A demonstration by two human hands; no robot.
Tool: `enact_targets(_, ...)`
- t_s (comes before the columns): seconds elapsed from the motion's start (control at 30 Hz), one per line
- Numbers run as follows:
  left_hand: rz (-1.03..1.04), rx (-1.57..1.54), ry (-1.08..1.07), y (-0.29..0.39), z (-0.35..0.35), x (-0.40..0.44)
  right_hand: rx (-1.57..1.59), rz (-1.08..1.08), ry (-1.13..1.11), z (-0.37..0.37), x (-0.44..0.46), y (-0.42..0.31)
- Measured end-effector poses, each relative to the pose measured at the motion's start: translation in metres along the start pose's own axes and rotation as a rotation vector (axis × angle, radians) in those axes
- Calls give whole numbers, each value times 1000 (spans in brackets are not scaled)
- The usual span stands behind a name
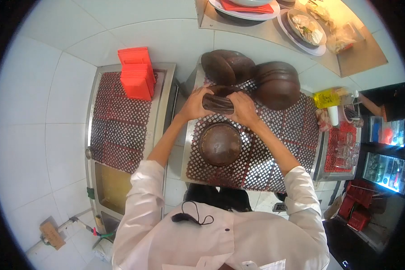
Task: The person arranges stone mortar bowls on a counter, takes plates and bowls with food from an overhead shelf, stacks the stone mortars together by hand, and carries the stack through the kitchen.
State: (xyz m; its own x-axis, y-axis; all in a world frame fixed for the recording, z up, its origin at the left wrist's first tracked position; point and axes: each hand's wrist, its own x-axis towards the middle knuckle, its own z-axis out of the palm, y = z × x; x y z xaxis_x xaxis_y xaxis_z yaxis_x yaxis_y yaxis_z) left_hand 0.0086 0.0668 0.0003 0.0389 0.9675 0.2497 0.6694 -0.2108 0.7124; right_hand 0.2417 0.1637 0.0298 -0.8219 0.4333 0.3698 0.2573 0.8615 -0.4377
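Note:
Between my left hand and my right hand is a stack of dark brown bowls, gripped at its two sides with fingers curled round the edges. Just below it, a round dark brown bowl rests on the perforated mat. Behind my hands, more brown bowls lean against one another near the wall. To the right of those, another stack of brown bowls stands on its side.
Red folded items lie on the left counter. A shelf with plates of food overhangs the back right. At right are a yellow bottle and glasses on a red mat.

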Motion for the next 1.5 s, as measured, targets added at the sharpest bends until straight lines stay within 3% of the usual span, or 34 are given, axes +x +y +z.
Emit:
enact_targets(0.3,134,116,0,66,-11,-52,31,-106,12,-29,-48,-44)
enact_targets(0.37,45,-227,183,66,-23,-47,30,-106,37,-33,-65,-50)
enact_targets(0.4,-43,-304,261,48,-29,-43,19,-89,34,-37,-71,-51)
enact_targets(0.47,-455,-189,428,-53,-18,-21,14,-47,35,-40,-83,-64)
enact_targets(0.53,-734,-55,609,-144,49,2,-116,-97,84,-44,-93,-64)
enact_targets(0.6,-947,-143,590,-144,68,25,-99,-63,51,-47,-105,-58)
enact_targets(0.63,-1005,-121,431,-127,94,-15,-87,-30,-8,-67,-111,-69)
enact_targets(0.7,-968,-29,171,-128,77,-8,-92,-14,0,-75,-113,-66)
enact_targets(0.8,-994,-475,371,-215,119,-48,-109,52,17,-82,-113,-67)
enact_targets(0.83,-1059,-471,479,-241,151,-54,-117,55,6,-79,-105,-63)
enact_targets(0.93,-963,-1012,539,-169,125,-61,-143,82,-52,-80,-103,-62)
enact_targets(1.17,-726,-675,568,-173,123,-65,-200,72,2,-85,-95,-54)
enact_targets(1.27,-741,-368,599,-154,102,-59,-200,83,33,-81,-104,-53)
enact_targets(1.47,-643,58,843,-121,58,-50,-184,74,86,-94,-119,-57)
enact_targets(1.5,-651,12,850,-118,49,-52,-181,74,92,-97,-121,-57)
